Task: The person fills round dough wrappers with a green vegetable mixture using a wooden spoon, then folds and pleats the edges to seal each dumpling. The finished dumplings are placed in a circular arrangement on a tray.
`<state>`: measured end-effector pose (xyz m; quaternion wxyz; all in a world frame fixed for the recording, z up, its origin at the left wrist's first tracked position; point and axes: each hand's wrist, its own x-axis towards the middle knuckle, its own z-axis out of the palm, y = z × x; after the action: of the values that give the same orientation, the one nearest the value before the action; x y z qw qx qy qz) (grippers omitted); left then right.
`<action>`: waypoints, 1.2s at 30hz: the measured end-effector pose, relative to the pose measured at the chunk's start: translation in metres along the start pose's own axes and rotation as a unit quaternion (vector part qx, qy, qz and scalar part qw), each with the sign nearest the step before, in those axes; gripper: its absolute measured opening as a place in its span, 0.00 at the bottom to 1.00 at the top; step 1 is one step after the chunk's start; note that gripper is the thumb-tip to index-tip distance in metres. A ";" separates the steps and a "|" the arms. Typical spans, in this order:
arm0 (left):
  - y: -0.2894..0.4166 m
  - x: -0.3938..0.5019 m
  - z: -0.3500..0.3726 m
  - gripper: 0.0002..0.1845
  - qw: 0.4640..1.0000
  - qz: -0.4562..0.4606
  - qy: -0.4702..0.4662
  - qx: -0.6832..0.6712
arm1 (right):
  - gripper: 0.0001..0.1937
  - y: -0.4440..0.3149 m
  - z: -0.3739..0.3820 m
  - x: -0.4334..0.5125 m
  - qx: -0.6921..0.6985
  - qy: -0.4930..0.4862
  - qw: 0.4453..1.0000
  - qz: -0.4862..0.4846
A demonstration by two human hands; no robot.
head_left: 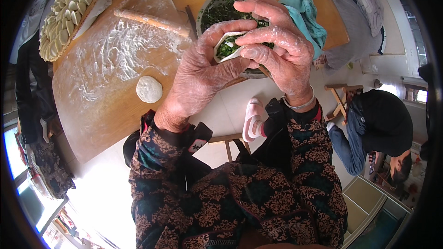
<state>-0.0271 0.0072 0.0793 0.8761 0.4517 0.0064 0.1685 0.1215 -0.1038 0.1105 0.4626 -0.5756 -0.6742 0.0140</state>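
Observation:
Both floury hands hold one dumpling wrapper above the bowl's near side. Chopped green filling shows through its gap on the left. My left hand supports it from the left, thumb below and index finger above. On the right, my right hand pinches the wrapper's edges with thumb and index finger; its other fingers are raised. Behind them stands a large bowl of chopped green filling, partly hidden by the hands. A round piece of dough lies on the floured table left of my left wrist.
A rolling pin lies across the floured mat. Finished dumplings crowd a woven tray at far left. A teal cloth rests right of the bowl. A seated person is at right, near a wooden folding stool.

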 end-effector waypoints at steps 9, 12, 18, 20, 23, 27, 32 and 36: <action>0.000 0.001 0.004 0.24 0.998 0.033 0.006 0.049 | 0.07 -0.011 0.005 0.001 0.045 0.046 0.996 0.062; 0.001 0.000 0.006 0.24 0.998 0.045 0.008 0.050 | 0.09 -0.010 0.003 0.004 0.013 0.049 0.998 0.023; 0.003 -0.004 0.005 0.23 0.994 0.018 0.022 0.105 | 0.12 -0.013 0.002 0.006 0.050 0.054 0.996 0.049; 0.003 -0.003 0.004 0.24 0.995 0.032 0.019 0.094 | 0.12 -0.013 0.001 0.007 0.027 0.048 0.997 0.045; 0.003 -0.002 0.006 0.26 0.995 0.036 0.018 0.086 | 0.12 -0.016 0.000 0.008 0.037 0.046 0.995 0.077; 0.000 0.001 0.006 0.27 0.992 0.088 0.005 0.087 | 0.09 -0.015 0.001 0.008 0.028 0.043 0.997 0.049; -0.005 0.001 0.004 0.28 0.995 0.082 0.009 0.058 | 0.06 -0.011 0.008 0.006 -0.031 0.073 0.997 -0.019; -0.006 0.004 0.002 0.28 0.999 0.023 0.026 0.029 | 0.08 -0.007 0.005 0.005 -0.004 0.087 0.996 0.025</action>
<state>-0.0210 0.0042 0.0765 0.8582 0.4722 0.0230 0.2001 0.1134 -0.0999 0.1152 0.5170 -0.5931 -0.6166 -0.0273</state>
